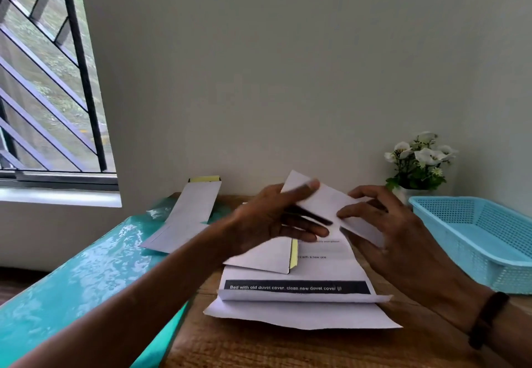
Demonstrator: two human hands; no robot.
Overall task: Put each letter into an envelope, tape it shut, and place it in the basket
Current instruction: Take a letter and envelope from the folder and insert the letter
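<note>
A folded white letter point(325, 200) is lifted above the table between both hands. My left hand point(267, 223) pinches its upper left end, thumb on top and fingers underneath. My right hand point(403, 229) pinches its lower right end. Under them a white envelope point(264, 258) with a yellow adhesive strip lies on several printed letters point(299, 304), partly unfolded. Another long envelope point(190, 215) with a yellow strip leans against the wall at the back left. The light blue basket point(472, 241) stands at the right, and no envelope shows in it.
The wooden table point(259, 344) has a teal glossy cover point(80, 290) on its left part. A small pot of white flowers point(417, 163) stands by the wall behind the basket. A barred window point(49, 80) is at the far left.
</note>
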